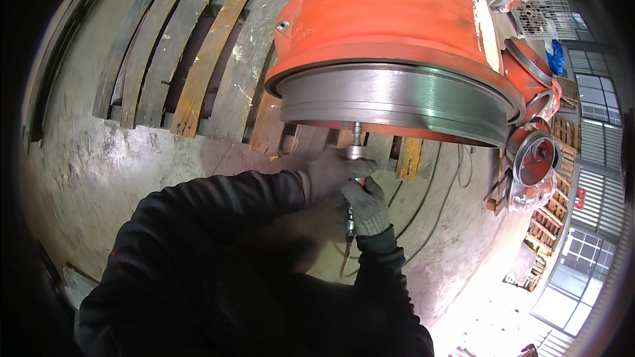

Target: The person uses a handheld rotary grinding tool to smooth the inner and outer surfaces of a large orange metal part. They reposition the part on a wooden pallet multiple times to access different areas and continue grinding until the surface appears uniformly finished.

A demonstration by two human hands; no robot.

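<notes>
Both grey-gloved hands, left hand and right hand, have their fingers closed around a slim metal pneumatic tool. Its tip meets the underside, near the front edge, of the large orange cast housing with its machined steel rim; the work appears to be in progress, extent indeterminable.

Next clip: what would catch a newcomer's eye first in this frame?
The big orange casting with its bright machined steel rim fills the upper centre, resting on wooden pallets. Just under that rim, two grey-gloved hands, left hand above right hand, grip a slim metal power tool pointed up at the casting's underside. More orange castings lie at the right.
</notes>
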